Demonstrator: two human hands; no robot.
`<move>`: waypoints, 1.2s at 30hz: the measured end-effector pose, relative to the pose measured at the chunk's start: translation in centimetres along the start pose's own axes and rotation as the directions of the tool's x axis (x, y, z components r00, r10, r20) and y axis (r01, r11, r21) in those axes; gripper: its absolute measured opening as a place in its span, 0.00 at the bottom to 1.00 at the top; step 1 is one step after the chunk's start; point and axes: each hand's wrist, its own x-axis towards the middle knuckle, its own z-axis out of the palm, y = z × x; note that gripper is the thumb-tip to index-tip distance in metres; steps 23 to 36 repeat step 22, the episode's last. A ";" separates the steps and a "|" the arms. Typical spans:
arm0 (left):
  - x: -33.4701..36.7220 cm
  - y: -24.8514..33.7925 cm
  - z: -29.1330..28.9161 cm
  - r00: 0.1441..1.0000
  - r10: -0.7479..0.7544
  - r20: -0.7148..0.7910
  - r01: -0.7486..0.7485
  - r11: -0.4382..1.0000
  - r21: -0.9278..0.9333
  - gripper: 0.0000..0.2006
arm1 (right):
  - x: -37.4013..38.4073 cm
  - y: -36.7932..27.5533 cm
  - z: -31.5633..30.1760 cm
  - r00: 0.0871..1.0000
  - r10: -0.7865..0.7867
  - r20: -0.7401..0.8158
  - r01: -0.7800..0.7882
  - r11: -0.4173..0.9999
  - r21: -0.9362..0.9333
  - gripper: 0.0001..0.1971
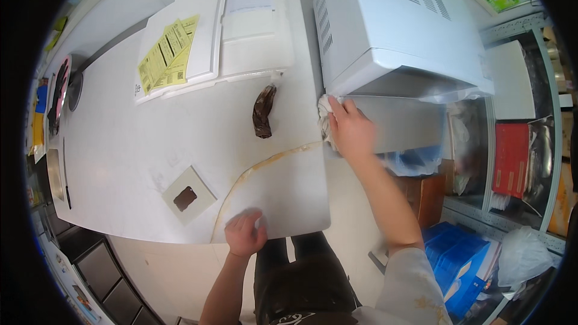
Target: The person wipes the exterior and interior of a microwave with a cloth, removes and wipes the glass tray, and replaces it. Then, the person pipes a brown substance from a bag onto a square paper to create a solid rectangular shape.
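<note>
My right hand is closed on a crumpled white cloth at the right edge of the white table, beside the corner of a white machine. My left hand rests at the table's near edge with its fingers curled in; nothing shows in it. To the left of this hand lies a pale square sheet with a dark brown rectangular piece on it. Farther back, a twisted clear bag with dark brown filling, like a piping bag, lies on the table. A curved brownish line crosses the tabletop.
White foam lids with yellow printed slips lie at the back. The boxy white machine stands on a metal surface at right. Shelving with a red box and a blue crate sit farther right.
</note>
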 end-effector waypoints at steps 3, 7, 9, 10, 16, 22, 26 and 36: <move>-0.2 -0.1 -0.1 1.000 -0.006 0.029 0.006 1.000 0.005 0.15 | 0.2 0.9 -1.9 0.978 -0.062 -0.198 0.079 0.993 0.083 0.20; 0.0 -0.1 0.0 0.998 -0.031 0.051 0.031 1.000 -0.001 0.14 | 2.0 0.0 -6.5 0.959 -0.049 -0.280 0.073 0.994 0.078 0.19; -0.2 0.2 -0.1 0.997 -0.047 0.062 0.049 0.999 -0.016 0.14 | 1.7 0.0 -5.1 0.981 -0.060 -0.183 0.060 0.998 -0.008 0.20; 0.1 0.1 -0.1 0.999 -0.023 0.036 0.024 0.999 -0.022 0.14 | 1.3 0.0 -3.8 0.992 -0.063 -0.109 0.058 0.997 -0.050 0.21; -0.1 0.0 -0.1 0.999 -0.003 0.035 0.003 1.000 -0.012 0.13 | 1.3 0.0 -3.0 0.932 -0.047 -0.360 0.071 0.996 0.054 0.22; 0.2 -0.1 0.3 1.000 0.021 -0.006 -0.021 1.000 -0.023 0.12 | 1.9 1.1 -2.8 0.940 -0.130 -0.315 0.120 0.992 -0.050 0.27; 0.2 -0.1 0.3 1.000 0.021 -0.006 -0.021 1.000 -0.023 0.12 | 1.9 1.1 -2.8 0.940 -0.130 -0.315 0.120 0.992 -0.050 0.27; 0.2 -0.1 0.3 1.000 0.021 -0.006 -0.021 1.000 -0.023 0.12 | 1.9 1.1 -2.8 0.940 -0.130 -0.315 0.120 0.992 -0.050 0.27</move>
